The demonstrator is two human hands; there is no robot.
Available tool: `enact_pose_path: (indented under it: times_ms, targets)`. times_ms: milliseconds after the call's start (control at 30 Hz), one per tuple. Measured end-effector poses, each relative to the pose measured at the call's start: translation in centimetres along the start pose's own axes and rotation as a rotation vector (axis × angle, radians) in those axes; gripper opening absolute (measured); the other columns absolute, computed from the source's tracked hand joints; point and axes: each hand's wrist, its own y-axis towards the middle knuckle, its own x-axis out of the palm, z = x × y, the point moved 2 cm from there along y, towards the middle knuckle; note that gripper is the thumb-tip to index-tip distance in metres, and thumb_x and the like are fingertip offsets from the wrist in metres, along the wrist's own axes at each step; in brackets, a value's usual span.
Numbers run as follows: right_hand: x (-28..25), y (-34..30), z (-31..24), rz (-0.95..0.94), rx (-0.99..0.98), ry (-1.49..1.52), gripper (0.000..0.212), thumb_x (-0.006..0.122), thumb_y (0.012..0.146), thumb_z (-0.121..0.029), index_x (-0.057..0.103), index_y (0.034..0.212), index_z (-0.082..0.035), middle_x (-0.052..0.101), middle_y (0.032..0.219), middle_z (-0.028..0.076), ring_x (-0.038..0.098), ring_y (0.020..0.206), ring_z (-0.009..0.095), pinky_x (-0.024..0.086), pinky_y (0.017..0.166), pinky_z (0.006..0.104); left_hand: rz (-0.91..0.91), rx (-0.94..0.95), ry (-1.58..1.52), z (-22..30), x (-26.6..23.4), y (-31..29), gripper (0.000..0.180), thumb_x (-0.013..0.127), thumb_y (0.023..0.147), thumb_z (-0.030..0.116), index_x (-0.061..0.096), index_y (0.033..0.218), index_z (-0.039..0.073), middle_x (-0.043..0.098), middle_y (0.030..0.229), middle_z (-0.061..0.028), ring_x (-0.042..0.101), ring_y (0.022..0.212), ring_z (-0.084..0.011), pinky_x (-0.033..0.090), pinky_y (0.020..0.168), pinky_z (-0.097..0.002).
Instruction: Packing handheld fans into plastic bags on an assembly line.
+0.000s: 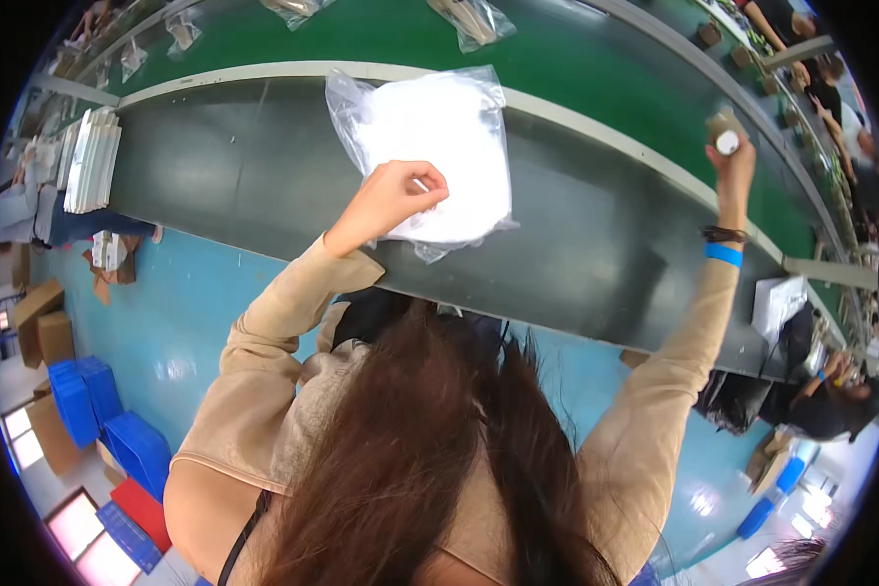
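My left hand [398, 203] is over a white stack [454, 137] of flat sheets or bags, which lies in a clear plastic bag [347, 98] on the dark workbench [596, 205]. Its fingers curl inward and the thumb meets the index finger in a pinch; whatever is between them cannot be made out. Far to the right, my right arm is stretched out over the green conveyor belt [596, 107]. There my right hand [736, 174] is closed around a small brown item with a round white end [726, 139], whose exact kind is unclear.
Several clear-bagged brown items [471, 21] lie along the belt. White flat packs [92, 161] stand at the bench's left end. A white package [779, 305] and black bags [734, 400] are at the right. Blue bins [139, 451] stand on the floor. Other people work nearby.
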Motion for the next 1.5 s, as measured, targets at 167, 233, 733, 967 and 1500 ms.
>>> enact_pose_path:
  times_ms: [167,233,733,967,1500]
  targets:
    - [11.1,-11.7,0.6,-0.23,0.186,0.578,0.058,0.05,0.094,-0.036,0.038,0.136,0.004,0.05,0.13,0.022,0.056,0.111,0.028,0.047,0.099,0.0366,-0.078,0.054,-0.167,-1.5,0.7,-0.3,0.016,0.07,0.082,0.011,0.068,0.092,-0.001,0.068,0.085,-0.0063,0.064,0.074,-0.0098,0.05,0.067,-0.0227]
    - [13.9,-15.2,-0.1,-0.224,0.258,0.797,0.057,0.048,0.095,-0.036,0.038,0.136,0.003,0.05,0.131,0.022,0.054,0.116,0.03,0.045,0.102,0.0397,-0.11,0.072,-0.149,-1.8,0.9,0.1,0.016,0.07,0.081,0.013,0.069,0.091,0.0,0.068,0.083,-0.0064,0.065,0.075,-0.011,0.051,0.067,-0.0243]
    - [24.2,-34.8,-4.8,0.367,-0.433,-0.177,0.067,0.069,0.076,-0.025,0.039,0.131,-0.001,0.046,0.125,0.014,0.048,0.117,0.027,0.037,0.101,0.0405,-0.108,0.111,-0.192,-0.2,1.7,0.6,0.011,0.066,0.085,0.007,0.066,0.092,0.0,0.066,0.082,-0.0028,0.063,0.069,-0.0082,0.049,0.064,-0.0218]
    - [25.5,-35.7,-4.9,0.38,-0.48,0.061,0.069,0.071,0.076,-0.034,0.036,0.126,-0.001,0.044,0.123,0.015,0.046,0.113,0.026,0.036,0.099,0.041,-0.046,0.163,-0.486,-1.1,2.2,0.5,0.015,0.068,0.087,0.009,0.068,0.098,-0.002,0.068,0.089,-0.0049,0.062,0.075,-0.0072,0.049,0.068,-0.0207]
    - [25.4,-38.0,-3.1,0.53,-0.471,0.079,0.071,0.067,0.082,-0.04,0.032,0.126,0.002,0.049,0.12,0.019,0.06,0.103,0.033,0.049,0.091,0.0432,-0.067,0.094,-0.526,-1.4,2.4,0.2,0.015,0.066,0.089,0.009,0.068,0.1,0.0,0.068,0.095,-0.0044,0.059,0.078,-0.0071,0.047,0.068,-0.0214]
